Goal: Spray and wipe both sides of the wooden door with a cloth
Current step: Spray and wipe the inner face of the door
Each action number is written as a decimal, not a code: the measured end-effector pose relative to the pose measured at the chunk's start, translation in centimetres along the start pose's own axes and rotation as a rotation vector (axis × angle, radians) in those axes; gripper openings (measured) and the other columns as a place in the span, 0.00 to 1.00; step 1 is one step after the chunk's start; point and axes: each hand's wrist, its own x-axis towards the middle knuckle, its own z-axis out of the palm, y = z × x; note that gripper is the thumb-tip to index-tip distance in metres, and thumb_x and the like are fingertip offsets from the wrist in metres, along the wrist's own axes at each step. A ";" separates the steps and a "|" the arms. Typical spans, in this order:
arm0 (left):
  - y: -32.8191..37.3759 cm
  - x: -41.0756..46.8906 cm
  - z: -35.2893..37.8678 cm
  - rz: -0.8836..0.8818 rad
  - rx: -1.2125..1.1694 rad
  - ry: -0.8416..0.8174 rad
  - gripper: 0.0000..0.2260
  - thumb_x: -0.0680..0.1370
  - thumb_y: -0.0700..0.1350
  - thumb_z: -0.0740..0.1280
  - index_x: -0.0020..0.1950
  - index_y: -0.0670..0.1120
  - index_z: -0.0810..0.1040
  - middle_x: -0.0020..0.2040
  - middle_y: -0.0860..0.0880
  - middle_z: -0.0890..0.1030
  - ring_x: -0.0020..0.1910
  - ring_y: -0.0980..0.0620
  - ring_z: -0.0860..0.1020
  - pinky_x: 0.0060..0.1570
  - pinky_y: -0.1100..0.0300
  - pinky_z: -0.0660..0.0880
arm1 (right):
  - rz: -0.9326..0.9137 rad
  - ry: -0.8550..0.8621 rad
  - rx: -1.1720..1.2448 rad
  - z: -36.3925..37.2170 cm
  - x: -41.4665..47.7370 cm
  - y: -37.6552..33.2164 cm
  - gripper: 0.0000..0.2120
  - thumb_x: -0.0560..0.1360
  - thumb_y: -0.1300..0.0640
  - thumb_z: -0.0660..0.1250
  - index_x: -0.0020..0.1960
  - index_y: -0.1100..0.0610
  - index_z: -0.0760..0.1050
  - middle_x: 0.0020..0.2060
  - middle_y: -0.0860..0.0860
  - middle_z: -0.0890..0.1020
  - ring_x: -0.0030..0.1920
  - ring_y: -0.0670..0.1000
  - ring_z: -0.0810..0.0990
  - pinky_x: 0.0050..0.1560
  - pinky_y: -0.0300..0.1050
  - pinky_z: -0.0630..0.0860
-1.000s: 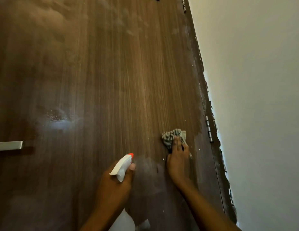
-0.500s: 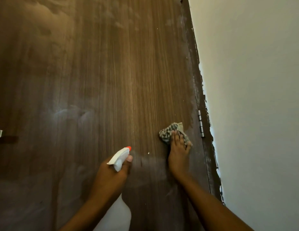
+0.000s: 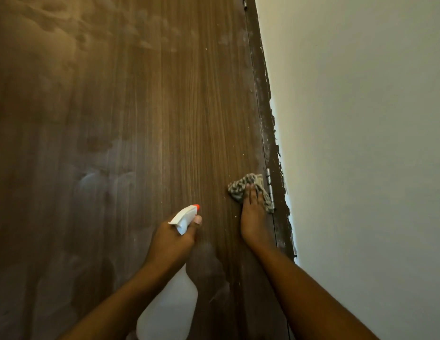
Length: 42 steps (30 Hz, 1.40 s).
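The brown door (image 3: 140,119) fills the view, smeared with pale streaks, with a cream wall (image 3: 361,119) to its right. My right hand (image 3: 254,217) presses the cloth (image 3: 238,188) against the door just beside the hinge (image 3: 270,185), fingers (image 3: 251,196) straight on top of it. My left hand (image 3: 170,244) grips the bottle (image 3: 170,310) by its neck, fingers curled round it, its orange-tipped nozzle (image 3: 187,213) towards the door.
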 end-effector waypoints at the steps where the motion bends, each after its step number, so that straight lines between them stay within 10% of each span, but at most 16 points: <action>1: 0.3 0.2 0.3 0.000 -0.002 -0.002 0.20 0.78 0.50 0.64 0.67 0.41 0.74 0.56 0.42 0.81 0.56 0.47 0.78 0.49 0.62 0.72 | 0.035 0.003 -0.006 -0.5 1.9 -0.8 0.35 0.82 0.63 0.56 0.79 0.55 0.36 0.80 0.53 0.41 0.80 0.54 0.41 0.79 0.53 0.44; 7: 0.9 1.8 1.8 -0.006 -0.027 0.001 0.20 0.77 0.53 0.64 0.63 0.41 0.76 0.51 0.43 0.82 0.50 0.50 0.80 0.39 0.68 0.71 | -0.119 -0.048 -0.048 -0.2 1.2 1.4 0.33 0.83 0.64 0.56 0.80 0.53 0.41 0.80 0.51 0.43 0.79 0.53 0.40 0.78 0.53 0.45; 14: -0.1 0.1 2.7 -0.026 -0.044 -0.050 0.22 0.77 0.52 0.64 0.66 0.41 0.73 0.56 0.42 0.80 0.56 0.47 0.79 0.43 0.68 0.72 | -0.020 -0.011 -0.058 -2.7 4.2 2.5 0.23 0.85 0.53 0.51 0.79 0.55 0.57 0.73 0.61 0.66 0.69 0.62 0.69 0.69 0.58 0.69; 22: -2.1 -2.0 2.6 -0.031 -0.025 -0.036 0.23 0.77 0.55 0.63 0.68 0.43 0.73 0.56 0.44 0.80 0.56 0.47 0.79 0.41 0.70 0.70 | -0.026 -0.019 -0.046 0.5 -5.4 5.1 0.31 0.80 0.61 0.59 0.80 0.54 0.54 0.78 0.54 0.61 0.66 0.61 0.65 0.66 0.53 0.70; 28: -4.6 -4.9 2.9 -0.110 -0.055 -0.103 0.22 0.77 0.53 0.64 0.66 0.41 0.73 0.56 0.44 0.80 0.54 0.49 0.79 0.44 0.67 0.73 | 0.304 0.016 0.051 1.7 -8.5 8.5 0.24 0.84 0.45 0.50 0.80 0.45 0.54 0.74 0.56 0.64 0.71 0.62 0.67 0.70 0.63 0.66; 31: -5.2 -6.2 3.7 -0.177 -0.084 -0.108 0.14 0.78 0.50 0.63 0.60 0.44 0.75 0.53 0.46 0.79 0.52 0.50 0.79 0.41 0.68 0.71 | 0.151 0.052 -0.038 2.6 -7.4 3.3 0.26 0.83 0.56 0.55 0.80 0.49 0.54 0.78 0.57 0.59 0.76 0.61 0.58 0.74 0.61 0.62; 37: -6.8 -8.2 3.9 -0.314 -0.098 -0.079 0.16 0.79 0.47 0.63 0.64 0.40 0.75 0.55 0.40 0.79 0.48 0.47 0.77 0.46 0.60 0.73 | -0.153 -0.077 0.014 3.8 -18.4 5.5 0.33 0.72 0.70 0.71 0.74 0.56 0.67 0.69 0.64 0.72 0.66 0.68 0.74 0.61 0.66 0.76; 42: -7.8 -9.0 1.9 -0.356 -0.097 -0.047 0.15 0.80 0.43 0.61 0.64 0.36 0.73 0.60 0.38 0.78 0.59 0.41 0.76 0.54 0.56 0.72 | 0.246 0.020 0.000 3.0 -13.2 2.9 0.28 0.82 0.60 0.54 0.81 0.52 0.52 0.76 0.60 0.60 0.72 0.63 0.64 0.71 0.57 0.65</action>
